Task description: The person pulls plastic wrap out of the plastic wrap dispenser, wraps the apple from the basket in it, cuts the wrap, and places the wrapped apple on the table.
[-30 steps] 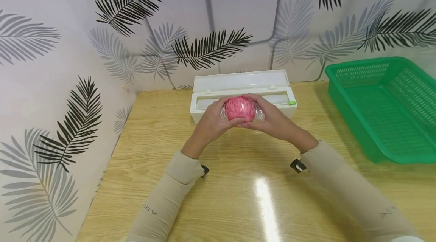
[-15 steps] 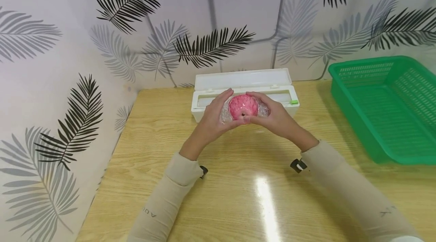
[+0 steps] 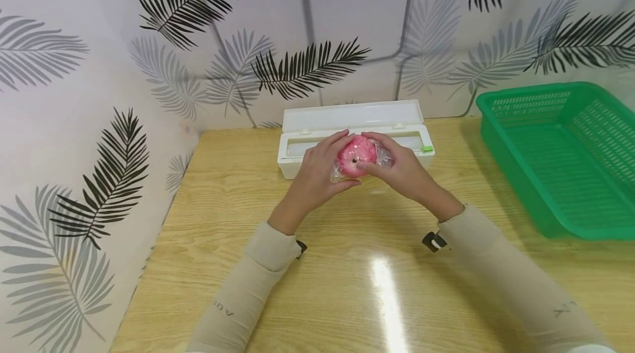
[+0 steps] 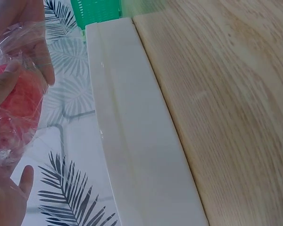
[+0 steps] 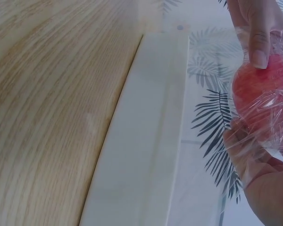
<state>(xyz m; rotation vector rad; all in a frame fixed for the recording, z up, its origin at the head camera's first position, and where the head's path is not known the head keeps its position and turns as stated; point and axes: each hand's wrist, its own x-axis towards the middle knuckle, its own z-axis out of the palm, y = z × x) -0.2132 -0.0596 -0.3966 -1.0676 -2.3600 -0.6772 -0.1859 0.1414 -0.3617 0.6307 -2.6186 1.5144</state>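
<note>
A pink-red apple [image 3: 361,150] in clear cling film [image 3: 384,155] is held up between both hands, its dark-centred end tilted toward the head camera. My left hand [image 3: 317,174] curls round its left side, fingers over the top and thumb along the lower edge. From the right, my right hand [image 3: 404,172] grips it, thumb pressing near the dark spot. Loose film bunches at both sides of the apple [image 5: 262,87] in the right wrist view. Just behind the hands stands a white cling film box [image 3: 292,160], lid raised, a pale roll [image 3: 299,149] partly visible inside.
A green plastic basket [image 3: 526,176] with slotted walls stands on the table at the right. The wooden table [image 3: 223,204] meets a leaf-patterned wall [image 3: 198,83] behind the box. A small green piece [image 3: 427,149] sits at the box's right end.
The apple has turned, bringing its dark-centred end into sight. My left hand has shifted its hold and its thumb is lower; my right thumb now lies across the apple's face.
</note>
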